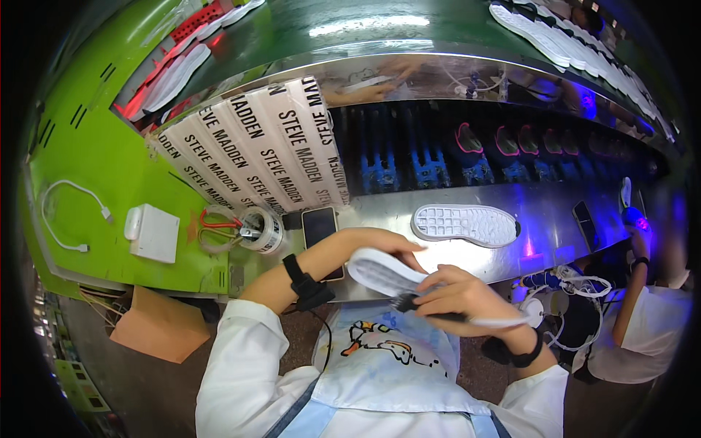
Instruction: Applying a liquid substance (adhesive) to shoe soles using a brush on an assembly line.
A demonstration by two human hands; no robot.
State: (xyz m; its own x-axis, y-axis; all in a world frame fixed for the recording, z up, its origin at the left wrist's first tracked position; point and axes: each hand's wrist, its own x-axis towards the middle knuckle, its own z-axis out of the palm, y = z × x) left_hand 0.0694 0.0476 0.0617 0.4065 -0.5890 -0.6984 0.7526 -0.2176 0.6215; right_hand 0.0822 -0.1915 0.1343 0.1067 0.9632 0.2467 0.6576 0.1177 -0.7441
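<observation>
A brush [403, 302] is being clasped, best lightly, by the right hand [461, 296], any left hand [391, 241] hold being hidden by the sole [381, 269].

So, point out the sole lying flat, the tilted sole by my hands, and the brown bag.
Flat sole [467, 225]: head view, middle of its upturned face.
Tilted sole [381, 271]: head view, its uncovered part.
Brown bag [161, 326]: head view, its broad side.

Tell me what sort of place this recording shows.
Probably a shoe factory or workshop: the person handles a white, curved-rim shoe sole, another white sole with a grid of hollows lies on the shiny metal bench, and several white soles line the dark green surface beyond.
</observation>
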